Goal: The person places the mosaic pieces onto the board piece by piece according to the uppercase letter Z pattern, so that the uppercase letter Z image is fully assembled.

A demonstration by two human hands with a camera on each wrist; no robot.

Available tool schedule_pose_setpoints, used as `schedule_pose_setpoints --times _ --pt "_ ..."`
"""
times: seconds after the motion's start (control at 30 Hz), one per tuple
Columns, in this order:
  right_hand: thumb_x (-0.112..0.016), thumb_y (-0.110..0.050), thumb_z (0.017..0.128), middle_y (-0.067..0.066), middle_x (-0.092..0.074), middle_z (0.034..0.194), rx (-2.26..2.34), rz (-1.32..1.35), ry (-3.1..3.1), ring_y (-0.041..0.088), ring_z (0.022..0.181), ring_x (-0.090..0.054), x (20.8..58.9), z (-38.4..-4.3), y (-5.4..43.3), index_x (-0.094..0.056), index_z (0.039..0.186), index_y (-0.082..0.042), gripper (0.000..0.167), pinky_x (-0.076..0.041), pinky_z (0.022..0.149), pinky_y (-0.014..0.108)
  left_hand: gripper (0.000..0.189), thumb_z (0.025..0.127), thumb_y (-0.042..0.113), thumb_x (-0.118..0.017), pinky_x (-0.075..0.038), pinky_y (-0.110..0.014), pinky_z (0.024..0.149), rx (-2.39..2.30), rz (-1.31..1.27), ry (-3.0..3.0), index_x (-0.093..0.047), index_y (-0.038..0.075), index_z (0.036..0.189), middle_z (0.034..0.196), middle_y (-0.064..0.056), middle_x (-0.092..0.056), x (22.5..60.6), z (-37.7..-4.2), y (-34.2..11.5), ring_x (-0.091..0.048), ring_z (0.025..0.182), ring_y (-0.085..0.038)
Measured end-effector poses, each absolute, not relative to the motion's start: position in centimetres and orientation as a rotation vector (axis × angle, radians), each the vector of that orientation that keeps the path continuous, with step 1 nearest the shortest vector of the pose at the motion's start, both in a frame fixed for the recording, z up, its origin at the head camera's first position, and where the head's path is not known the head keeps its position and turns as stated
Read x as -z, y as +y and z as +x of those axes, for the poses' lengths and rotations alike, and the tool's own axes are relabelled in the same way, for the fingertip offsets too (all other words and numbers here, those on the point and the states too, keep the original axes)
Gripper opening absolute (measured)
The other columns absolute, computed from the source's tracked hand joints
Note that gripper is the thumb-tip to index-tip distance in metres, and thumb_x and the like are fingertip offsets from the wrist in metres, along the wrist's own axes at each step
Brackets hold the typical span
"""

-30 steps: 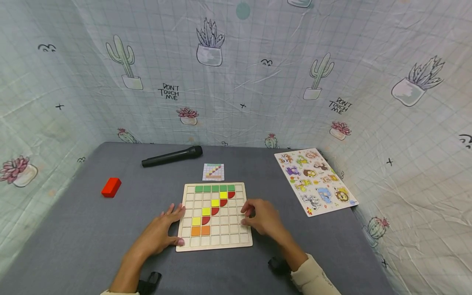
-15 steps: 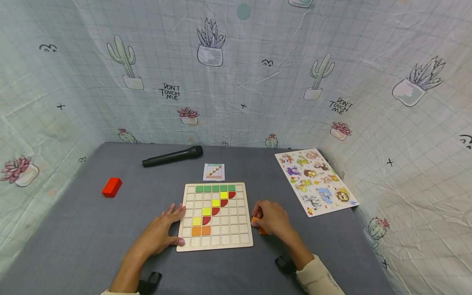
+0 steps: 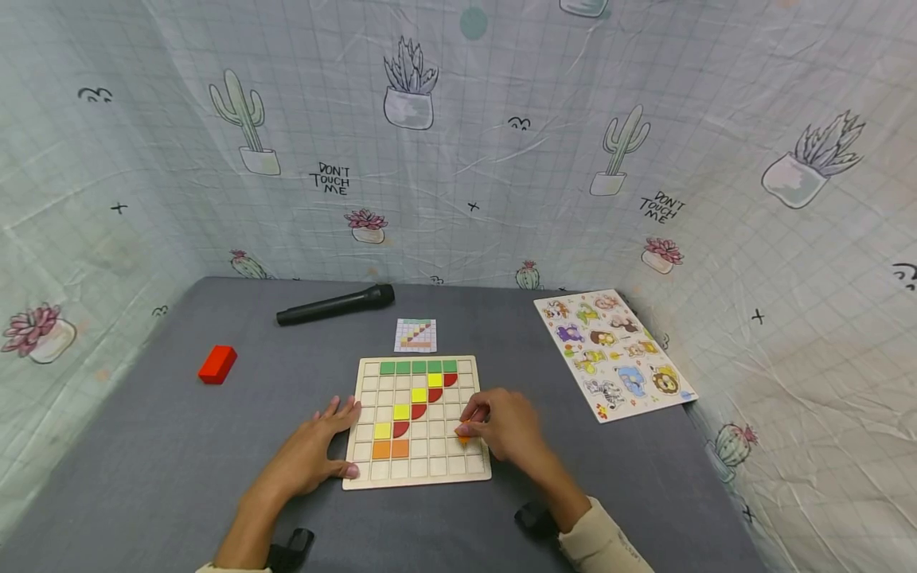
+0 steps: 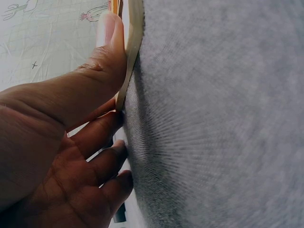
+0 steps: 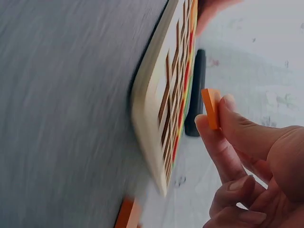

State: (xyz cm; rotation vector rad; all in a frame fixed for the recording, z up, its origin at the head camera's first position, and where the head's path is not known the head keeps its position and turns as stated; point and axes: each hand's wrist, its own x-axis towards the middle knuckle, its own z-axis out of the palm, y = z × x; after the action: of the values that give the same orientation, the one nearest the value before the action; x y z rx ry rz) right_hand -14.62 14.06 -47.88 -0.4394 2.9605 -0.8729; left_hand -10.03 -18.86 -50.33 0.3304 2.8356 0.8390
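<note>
A square wooden grid board (image 3: 437,469) lies on the grey table. Set in it are a row of green tiles (image 3: 419,367), a diagonal of yellow tiles (image 3: 401,411) beside red quarter-round tiles (image 3: 418,411), and two orange tiles (image 3: 390,449) at lower left. My left hand (image 3: 308,452) rests along the board's left edge, fingers spread, its thumb (image 4: 108,38) at the near corner. Over the right side of the board, my right hand (image 3: 507,423) pinches a small orange square tile (image 5: 212,108) between thumb and fingertip.
Behind the board lies a small pattern card (image 3: 415,335), with a black microphone (image 3: 335,305) farther back. A red block (image 3: 217,364) sits at left, an animal puzzle board (image 3: 614,356) at right. Another orange piece (image 5: 126,213) lies beside the board in the right wrist view.
My right hand went from the board's right edge to orange pieces on the table, then came back left over the board with one orange tile. The left hand stayed in place.
</note>
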Motion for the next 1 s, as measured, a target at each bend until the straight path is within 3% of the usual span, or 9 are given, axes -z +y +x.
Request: schedule_pose_setpoints --times 0.2,0.53,0.8,1.0 --pt "-0.092 -0.033 0.082 -0.017 -0.064 0.067 0.893 -0.485 2.879 0.004 0.067 -0.055 47.9 -13.6 11.2 -0.074 0.079 -0.029 0.019 -0.042 0.059 0.023 0.109 0.066 0.027 -0.098 -0.026 -0.070 0.126 -0.847 0.345 2.838 -0.047 0.003 0.159 0.168 -0.018 -0.040 50.3 -10.0 -19.0 -0.026 0.160 -0.049" --pt "-0.089 -0.032 0.087 -0.013 -0.055 0.062 0.831 -0.454 2.869 0.007 0.059 -0.051 48.8 -12.8 7.5 -0.067 0.076 -0.027 0.026 -0.040 0.055 0.027 0.109 0.065 0.027 -0.098 -0.027 -0.071 0.126 -0.865 0.347 2.825 -0.047 0.002 0.159 0.169 -0.018 -0.040 50.4 -9.8 -19.0 -0.026 0.160 -0.049" --pt "-0.090 -0.031 0.086 -0.012 -0.053 0.061 0.757 -0.458 2.879 0.007 0.063 -0.048 49.1 -12.7 6.9 -0.065 0.070 -0.028 0.030 -0.038 0.056 0.026 0.110 0.064 0.028 -0.099 -0.026 -0.070 0.126 -0.847 0.327 2.825 -0.048 0.003 0.159 0.168 -0.019 -0.040 50.4 -9.8 -18.8 -0.026 0.160 -0.049" --pt "-0.092 -0.028 0.083 -0.013 -0.056 0.065 0.882 -0.530 2.860 0.004 0.061 -0.049 49.2 -13.0 8.1 -0.066 0.074 -0.026 0.028 -0.040 0.055 0.023 0.110 0.065 0.029 -0.098 -0.026 -0.070 0.126 -0.841 0.328 2.833 -0.048 0.003 0.159 0.168 -0.018 -0.039 50.4 -9.9 -18.8 -0.026 0.160 -0.048"
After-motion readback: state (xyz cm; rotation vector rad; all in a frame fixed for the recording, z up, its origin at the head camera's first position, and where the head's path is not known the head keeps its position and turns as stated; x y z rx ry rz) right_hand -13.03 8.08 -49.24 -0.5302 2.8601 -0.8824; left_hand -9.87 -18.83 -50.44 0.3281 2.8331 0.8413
